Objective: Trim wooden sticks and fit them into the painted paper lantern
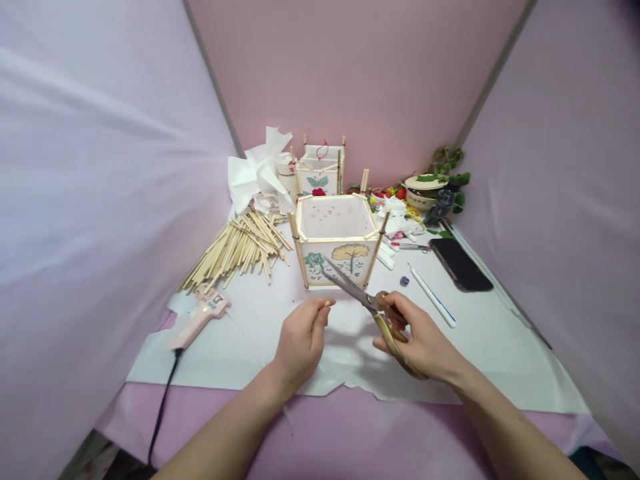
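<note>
My right hand (425, 343) grips a pair of scissors (373, 301) by their bronze-coloured handles. The blades point up and to the left, slightly apart, in front of a square lantern (336, 263). My left hand (303, 337) is closed, thumb against the fingers. A tiny pale tip shows at its fingertips, but I cannot make out what it is. The lantern stands upright, open at the top, with white panels in a frame of thin sticks. A green tree and an orange tree are drawn on its front panel.
Left lie a heap of wooden sticks (245, 248) and a pink glue gun (200, 320) with a black cord. Behind stands another lantern (316, 175) near crumpled white paper (257, 170). Right are a white pen-like tool (433, 297), a phone (461, 265) and a lidded bowl (423, 199).
</note>
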`<state>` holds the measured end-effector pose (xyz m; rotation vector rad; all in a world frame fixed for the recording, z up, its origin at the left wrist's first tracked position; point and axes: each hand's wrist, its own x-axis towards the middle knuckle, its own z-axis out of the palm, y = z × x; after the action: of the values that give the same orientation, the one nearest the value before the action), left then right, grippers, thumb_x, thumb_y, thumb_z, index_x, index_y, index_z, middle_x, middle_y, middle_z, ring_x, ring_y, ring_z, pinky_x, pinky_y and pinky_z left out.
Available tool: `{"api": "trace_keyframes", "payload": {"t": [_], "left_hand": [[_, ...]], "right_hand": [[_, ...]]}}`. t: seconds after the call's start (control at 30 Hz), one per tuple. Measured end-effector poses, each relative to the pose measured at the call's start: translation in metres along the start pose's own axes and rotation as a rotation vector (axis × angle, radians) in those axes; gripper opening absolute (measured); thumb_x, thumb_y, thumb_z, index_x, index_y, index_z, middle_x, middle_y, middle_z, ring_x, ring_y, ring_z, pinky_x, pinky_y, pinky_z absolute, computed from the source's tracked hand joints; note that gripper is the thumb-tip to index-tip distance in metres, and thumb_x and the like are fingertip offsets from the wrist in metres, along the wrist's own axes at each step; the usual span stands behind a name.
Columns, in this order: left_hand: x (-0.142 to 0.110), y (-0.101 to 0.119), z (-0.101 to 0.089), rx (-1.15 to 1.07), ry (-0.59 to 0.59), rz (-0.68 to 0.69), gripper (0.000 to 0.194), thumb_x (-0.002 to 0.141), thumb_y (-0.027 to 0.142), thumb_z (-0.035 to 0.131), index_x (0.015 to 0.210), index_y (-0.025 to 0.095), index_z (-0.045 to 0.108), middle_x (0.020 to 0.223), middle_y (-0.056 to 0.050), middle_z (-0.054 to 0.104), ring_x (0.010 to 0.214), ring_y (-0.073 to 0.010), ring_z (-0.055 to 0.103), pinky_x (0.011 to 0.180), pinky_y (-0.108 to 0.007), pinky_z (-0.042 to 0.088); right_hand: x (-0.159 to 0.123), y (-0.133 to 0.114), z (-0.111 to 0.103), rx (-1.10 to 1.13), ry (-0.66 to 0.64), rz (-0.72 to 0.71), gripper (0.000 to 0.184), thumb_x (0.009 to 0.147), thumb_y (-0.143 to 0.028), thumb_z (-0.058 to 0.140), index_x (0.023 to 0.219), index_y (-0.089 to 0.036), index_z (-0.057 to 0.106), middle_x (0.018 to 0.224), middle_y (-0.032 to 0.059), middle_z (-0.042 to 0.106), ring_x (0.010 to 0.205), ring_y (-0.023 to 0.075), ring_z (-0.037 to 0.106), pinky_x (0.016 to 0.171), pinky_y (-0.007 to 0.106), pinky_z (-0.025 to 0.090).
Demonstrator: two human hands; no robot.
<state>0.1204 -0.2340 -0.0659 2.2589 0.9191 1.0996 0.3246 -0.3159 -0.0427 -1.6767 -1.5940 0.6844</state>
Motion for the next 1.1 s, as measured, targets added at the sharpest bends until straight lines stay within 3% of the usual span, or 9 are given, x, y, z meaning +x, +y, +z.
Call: {"api": "trace_keyframes", "payload": {"t": [0.2, 0.47, 0.8, 1.1], "left_hand": [[0.001, -0.005, 0.000, -0.049, -0.047, -0.068, 0.026, 0.095, 0.021, 0.036, 0.101, 0.017, 0.060, 0.074, -0.002, 0.060, 0.073, -0.0139, 0.058, 0.065, -0.025, 0.045], [0.000, 0.001, -0.002, -0.069, -0.103, -0.044, 0.022, 0.092, 0.015, 0.037, 0.080, 0.017, 0.056, 0.086, -0.006, 0.062, 0.085, -0.0160, 0.058, 0.072, -0.028, 0.045], [0.002, 0.001, -0.003, -0.066, -0.149, -0.039, 0.026, 0.091, 0.016, 0.036, 0.069, 0.019, 0.049, 0.072, -0.003, 0.057, 0.069, -0.0144, 0.053, 0.067, -0.027, 0.044], [-0.001, -0.002, -0.001, -0.051, -0.173, -0.008, 0.024, 0.085, 0.011, 0.037, 0.067, 0.019, 0.050, 0.072, -0.003, 0.059, 0.071, -0.0152, 0.056, 0.065, -0.027, 0.045]], "right_hand": [[-0.006, 0.012, 0.008, -0.151, -0.044, -0.004, 0.038, 0.068, -0.040, 0.071, 0.094, -0.024, 0.048, 0.079, -0.0011, 0.051, 0.067, 0.0159, 0.047, 0.061, 0.028, 0.040], [-0.009, 0.012, 0.012, -0.212, -0.023, -0.056, 0.039, 0.066, -0.043, 0.072, 0.089, -0.023, 0.048, 0.084, 0.0020, 0.056, 0.070, 0.0186, 0.051, 0.062, 0.030, 0.040], [-0.013, 0.011, 0.014, -0.213, -0.071, -0.024, 0.039, 0.069, -0.045, 0.069, 0.091, -0.024, 0.046, 0.084, 0.0007, 0.057, 0.071, 0.0185, 0.055, 0.061, 0.029, 0.040], [-0.017, 0.012, 0.019, -0.304, -0.173, 0.045, 0.041, 0.073, -0.052, 0.065, 0.092, -0.023, 0.044, 0.086, 0.0038, 0.062, 0.072, 0.0219, 0.060, 0.057, 0.029, 0.036]]}}
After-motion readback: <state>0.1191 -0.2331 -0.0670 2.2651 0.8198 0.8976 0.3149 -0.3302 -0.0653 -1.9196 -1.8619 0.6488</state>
